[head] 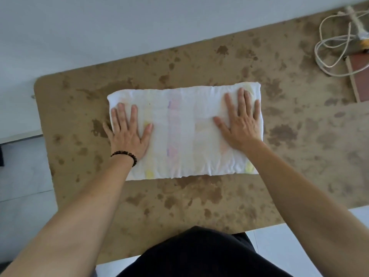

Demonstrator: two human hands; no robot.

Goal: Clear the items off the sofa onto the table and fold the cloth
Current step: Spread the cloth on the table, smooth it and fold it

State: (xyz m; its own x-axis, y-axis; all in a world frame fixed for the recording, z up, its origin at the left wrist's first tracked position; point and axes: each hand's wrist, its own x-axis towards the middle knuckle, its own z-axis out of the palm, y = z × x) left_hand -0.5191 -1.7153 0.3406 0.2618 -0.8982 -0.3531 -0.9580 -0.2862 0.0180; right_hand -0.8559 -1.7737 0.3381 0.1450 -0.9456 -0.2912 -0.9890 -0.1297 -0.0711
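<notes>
From the head camera, looking down, a white cloth (185, 132) with faint pastel stripes is lying folded into a long rectangle on the brown mottled worktop (199, 66). It is sitting roughly in the middle of the surface, with its long sides running left to right.

The left hand (127, 134) is pressing flat on the left end of the cloth. Its fingers (134, 114) are straight and spread wide, holding nothing, and the little finger is reaching past the cloth's left edge onto the worktop. A dark beaded bracelet (125, 155) is circling the left wrist, just beside the cloth's near left corner.

The right hand (241, 124) is pressing flat on the right end of the cloth. Its fingers (241, 100) are likewise extended and splayed, gripping nothing, with the tips lying near the far right corner. Both bare forearms are reaching in from the lower corners of the view.

At the far right of the worktop, well apart from the cloth, a pale cord (331, 43) is lying in loose loops, next to a reddish-brown flat board (361, 76) that is cut off by the edge of the view. The person's dark clothing (199, 254) is filling the bottom centre, at the worktop's near edge.
</notes>
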